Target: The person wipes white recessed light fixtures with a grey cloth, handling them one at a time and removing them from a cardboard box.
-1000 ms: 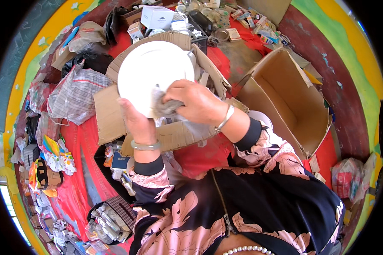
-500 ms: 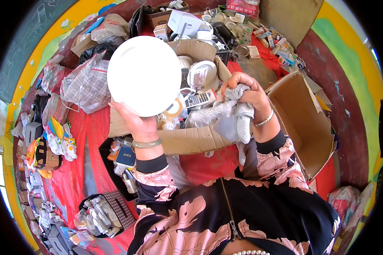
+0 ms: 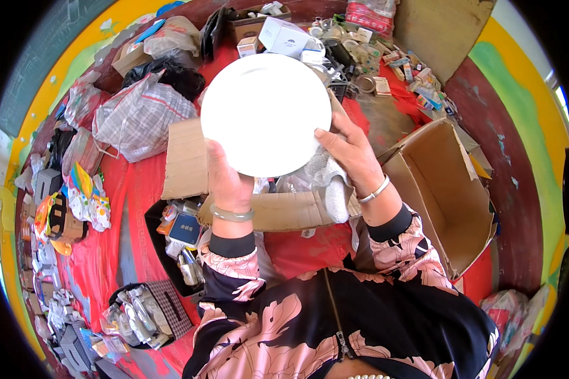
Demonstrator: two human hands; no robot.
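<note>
White round plate point(image 3: 265, 114) held up in 2 hands, above a flat cardboard sheet point(image 3: 186, 158)

Left hand point(image 3: 229, 183) closed on the lower left rim, thumb in front; right hand point(image 3: 351, 151) on the right rim, fingers curled, pinching a grey cloth point(image 3: 332, 180) just under the plate; both wrists raised, plate face turned to the head

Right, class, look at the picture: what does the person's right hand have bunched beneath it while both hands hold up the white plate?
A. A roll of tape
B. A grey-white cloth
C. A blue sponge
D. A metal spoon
B: the right hand grips the edge of the white plate with a crumpled grey-white cloth bunched under its palm, while the left hand holds the plate's lower left edge.
</note>
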